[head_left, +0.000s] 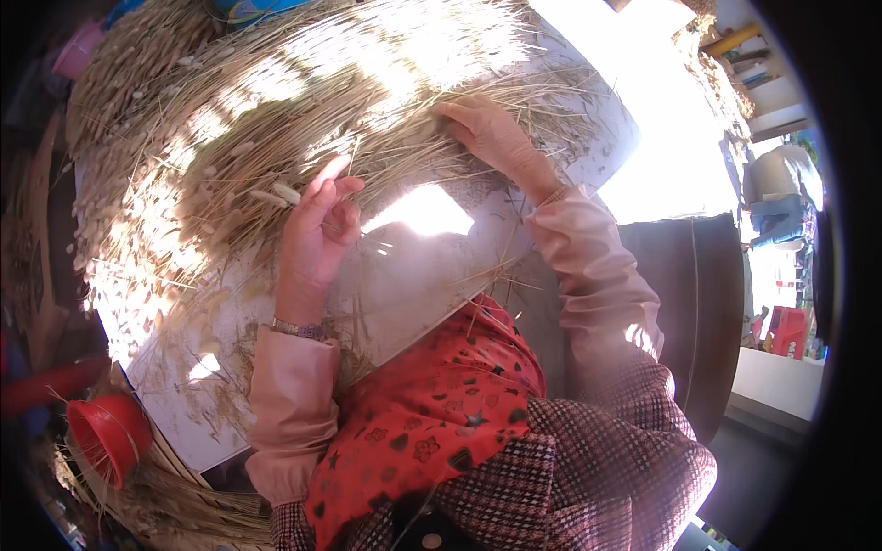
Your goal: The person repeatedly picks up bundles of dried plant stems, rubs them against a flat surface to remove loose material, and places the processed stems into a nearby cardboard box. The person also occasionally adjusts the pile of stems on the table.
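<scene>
A thick layer of dried grass stems [276, 124] with fluffy pale heads covers much of the white tabletop [395, 317]. My left hand [322, 216] is raised at the near edge of the pile, its fingers curled and the index finger pointing up. A couple of fluffy grass heads [288, 193] stick out to its left, their thin stems running into the fingers. Farther right, my right hand [487, 133] reaches over the stem ends, thumb and fingers closed on dried grass stems. Its fingertips are partly hidden among the straw.
A red bucket [110, 436] stands beyond the table's near left corner, beside more dried grass [184, 514]. At the far edge sits a blue container [257, 9], with a pink one [78, 50] to the left. Strong sunlight washes out parts of the pile. A red patterned apron [432, 404] covers my lap.
</scene>
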Demonstrator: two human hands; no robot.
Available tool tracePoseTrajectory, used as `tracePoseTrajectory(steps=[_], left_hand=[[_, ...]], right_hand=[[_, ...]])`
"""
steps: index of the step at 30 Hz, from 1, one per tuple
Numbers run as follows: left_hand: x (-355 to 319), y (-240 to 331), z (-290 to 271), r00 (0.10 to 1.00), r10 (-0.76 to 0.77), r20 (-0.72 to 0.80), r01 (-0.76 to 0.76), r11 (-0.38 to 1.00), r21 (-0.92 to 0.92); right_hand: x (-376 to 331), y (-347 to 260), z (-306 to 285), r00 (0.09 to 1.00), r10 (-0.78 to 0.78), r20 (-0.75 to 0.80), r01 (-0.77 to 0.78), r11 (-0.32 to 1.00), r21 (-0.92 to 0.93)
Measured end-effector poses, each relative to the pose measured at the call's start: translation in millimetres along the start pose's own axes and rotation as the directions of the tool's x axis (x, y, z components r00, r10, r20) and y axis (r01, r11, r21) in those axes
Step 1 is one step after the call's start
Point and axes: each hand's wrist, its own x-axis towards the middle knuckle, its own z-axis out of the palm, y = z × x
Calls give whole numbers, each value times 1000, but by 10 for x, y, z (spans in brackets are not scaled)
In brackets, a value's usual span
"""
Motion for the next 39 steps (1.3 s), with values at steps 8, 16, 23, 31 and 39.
tracePoseTrajectory(steps=[8,16,23,31,39], left_hand=[[540,-105,-134,991,126,-49,-128,991,-30],[516,-166,-226,976,216,34,-212,972,-98],[494,-171,-200,968,250,34,-246,965,-93],[478,-143,-159,970,242,22,-239,965,-106],[488,-164,-212,971,241,6,-240,967,-84]], right_hand=[[232,63,268,994,25,104,-29,999,35],[386,75,204,995,37,94,-69,930,361],[676,-508,-1273,901,124,-417,327,439,837],[517,-1059,-1556,895,-68,-440,28,995,-96],[392,-344,207,830,501,245,-469,865,-177]])
